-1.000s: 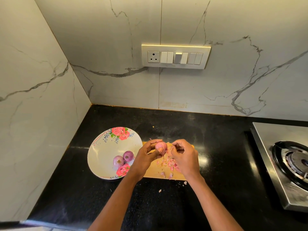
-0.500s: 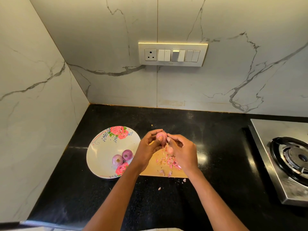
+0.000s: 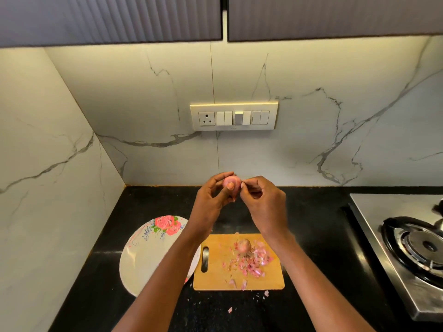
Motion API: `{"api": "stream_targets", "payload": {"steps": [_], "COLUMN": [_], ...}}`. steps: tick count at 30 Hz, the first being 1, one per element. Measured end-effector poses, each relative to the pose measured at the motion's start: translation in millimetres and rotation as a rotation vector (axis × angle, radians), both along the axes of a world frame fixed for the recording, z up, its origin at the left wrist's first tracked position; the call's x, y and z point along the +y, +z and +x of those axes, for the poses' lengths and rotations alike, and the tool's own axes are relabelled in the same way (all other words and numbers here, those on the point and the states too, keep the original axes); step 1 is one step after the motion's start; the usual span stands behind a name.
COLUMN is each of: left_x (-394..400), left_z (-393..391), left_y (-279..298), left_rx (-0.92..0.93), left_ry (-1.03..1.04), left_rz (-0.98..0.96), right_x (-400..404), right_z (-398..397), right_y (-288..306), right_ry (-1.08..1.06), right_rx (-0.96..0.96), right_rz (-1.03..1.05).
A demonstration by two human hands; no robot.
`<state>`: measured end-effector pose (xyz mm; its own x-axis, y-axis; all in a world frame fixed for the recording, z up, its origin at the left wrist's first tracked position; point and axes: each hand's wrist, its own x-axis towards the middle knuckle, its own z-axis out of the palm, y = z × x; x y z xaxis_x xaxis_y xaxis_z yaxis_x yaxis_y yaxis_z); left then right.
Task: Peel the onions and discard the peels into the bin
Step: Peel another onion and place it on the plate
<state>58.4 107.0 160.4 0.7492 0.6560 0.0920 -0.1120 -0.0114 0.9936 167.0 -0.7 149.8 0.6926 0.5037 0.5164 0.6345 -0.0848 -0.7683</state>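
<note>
My left hand grips a small pink onion, held up above the counter. My right hand pinches at the onion's right side with fingertips and thumb; whether a peel is caught there is too small to tell. Below them a wooden cutting board lies on the black counter, carrying a pile of pink peels and another small onion. A floral plate sits left of the board; my left forearm hides whatever lies on it. No bin is in view.
A steel gas stove with a black burner stands at the right. Marble walls close the corner behind and to the left, with a switch panel and dark cabinets above. A few peel scraps lie on the counter before the board.
Both hands have risen with the onion, away from the board. The view has tilted up, showing cabinets and the whole board. My left arm now covers the onions on the plate.
</note>
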Motion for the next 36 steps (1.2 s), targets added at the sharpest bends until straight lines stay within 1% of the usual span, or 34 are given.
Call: {"api": "stream_targets", "payload": {"steps": [4,7,11,17,20,23,25,28,30,32,34,36], "left_x": [1,-2,-15,-28,-34,-36,-37,-36,-36,-38,-41,-43], "left_z": [11,15,10,3,1,-2,-4,-7,-9,-11,-11,-12], "left_y": [31,47,48,42,39,38,37,32,27,21,17,13], "left_rx": [-0.06,-0.112,-0.159,-0.148,-0.151,-0.174,-0.18,-0.165,-0.147,-0.135,-0.138,-0.131], "left_ry": [0.021,0.052,0.07,0.104,0.116,0.114,0.11,0.122,0.135,0.132,0.12,0.114], "left_rz": [-0.016,-0.05,-0.064,-0.037,-0.078,-0.159,-0.206,-0.239,-0.261,-0.276,-0.287,-0.282], "right_x": [8,9,-3,-18,-20,-17,-17,-21,-24,-25,-27,-29], "right_z": [11,12,2,-6,-9,-4,1,3,-1,-8,-14,-15], "right_y": [29,47,48,43,44,43,41,34,30,27,24,18], "right_ry": [-0.004,0.042,0.026,-0.008,-0.018,-0.013,-0.029,-0.023,0.054,0.139,0.171,0.15], "right_rx": [-0.007,0.016,-0.035,-0.118,-0.161,-0.18,-0.148,-0.006,0.125,0.214,0.221,0.182], "right_rz": [0.034,0.067,0.131,0.146,0.129,0.086,0.062,0.042,0.04,0.05,0.054,0.052]}}
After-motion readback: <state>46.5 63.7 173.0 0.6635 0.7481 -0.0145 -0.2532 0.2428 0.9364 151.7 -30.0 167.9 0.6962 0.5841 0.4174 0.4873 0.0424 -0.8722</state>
